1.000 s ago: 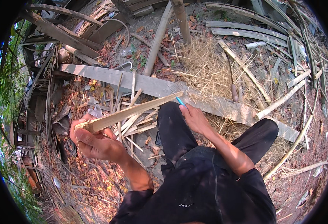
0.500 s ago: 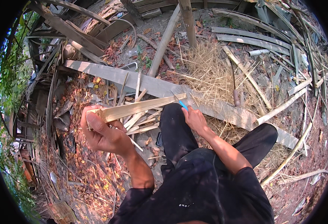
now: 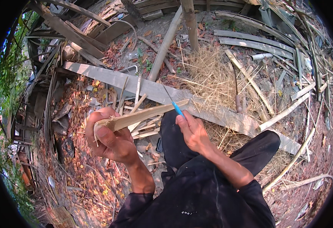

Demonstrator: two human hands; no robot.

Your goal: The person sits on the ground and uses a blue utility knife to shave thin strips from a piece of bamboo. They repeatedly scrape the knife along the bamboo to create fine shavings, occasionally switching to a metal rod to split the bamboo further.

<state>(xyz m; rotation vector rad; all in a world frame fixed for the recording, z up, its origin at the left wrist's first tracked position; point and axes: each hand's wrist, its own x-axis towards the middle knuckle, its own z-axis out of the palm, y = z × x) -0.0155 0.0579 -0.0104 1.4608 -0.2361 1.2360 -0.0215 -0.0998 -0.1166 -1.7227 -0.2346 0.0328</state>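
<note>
My left hand (image 3: 111, 136) is closed round the near end of a pale split bamboo strip (image 3: 147, 114). The strip points away to the right, its far tip above my left knee. In my right hand (image 3: 193, 131) is a knife with a light blue handle (image 3: 177, 108), gripped in closed fingers. Its thin dark blade (image 3: 168, 92) points up and to the left, just past the strip. Whether the blade touches the strip, I cannot tell. Beneath the strip lies a loose pile of split bamboo pieces (image 3: 145, 131).
A long grey plank (image 3: 124, 81) runs slantwise before my knees. Dry straw-like shavings (image 3: 208, 76) heap beyond it, beside a tool with a brown wooden handle (image 3: 238, 103). A post (image 3: 189, 22) stands ahead. Bamboo poles (image 3: 284, 114) lie at right, weathered timbers (image 3: 73, 36) at far left.
The knife has tilted more upright, and my right hand has come slightly lower and nearer. My left hand has turned a little, rolling the strip and lowering its near end.
</note>
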